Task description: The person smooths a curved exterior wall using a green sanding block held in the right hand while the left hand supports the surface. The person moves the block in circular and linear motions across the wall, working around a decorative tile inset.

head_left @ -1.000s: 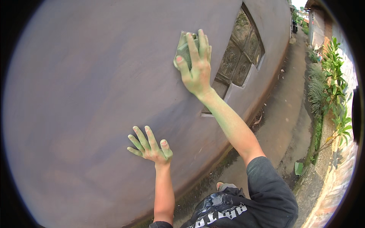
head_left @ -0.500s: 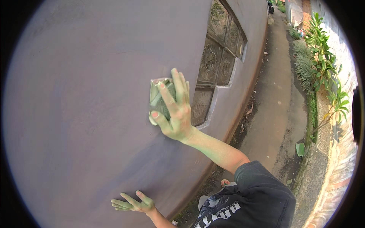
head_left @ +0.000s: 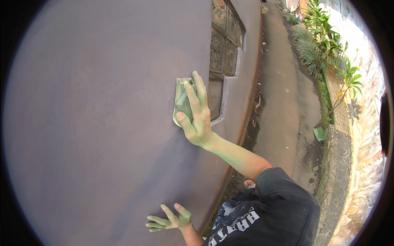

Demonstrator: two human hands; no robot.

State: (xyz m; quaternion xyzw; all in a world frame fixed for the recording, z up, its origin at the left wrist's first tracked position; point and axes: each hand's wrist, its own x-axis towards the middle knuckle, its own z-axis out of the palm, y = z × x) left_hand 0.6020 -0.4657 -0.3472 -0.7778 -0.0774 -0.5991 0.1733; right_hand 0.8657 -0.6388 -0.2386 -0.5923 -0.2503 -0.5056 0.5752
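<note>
My right hand (head_left: 199, 123) holds a flat grey-green pad (head_left: 183, 102) with pale, curled edges against the grey-purple wall (head_left: 94, 123). Its thumb and fingers lie over the pad, hiding the right side; the exact kind of pad cannot be made out. Lower down, my left hand (head_left: 174, 219) is at the wall surface with its fingers spread and nothing in it. Greenish dust or paint coats both hands and the right forearm.
A window of patterned glass panes (head_left: 217, 53) is set in the wall just right of my right hand. A narrow paved path (head_left: 283, 94) runs alongside, with leafy plants (head_left: 326, 41) and a sunlit wall (head_left: 365, 135) beyond. A green scrap (head_left: 319, 133) lies by the kerb.
My right hand has slid the pad along the wall, closer to the window. My left hand has shifted right and slightly up, still spread. The whole view has turned a little.
</note>
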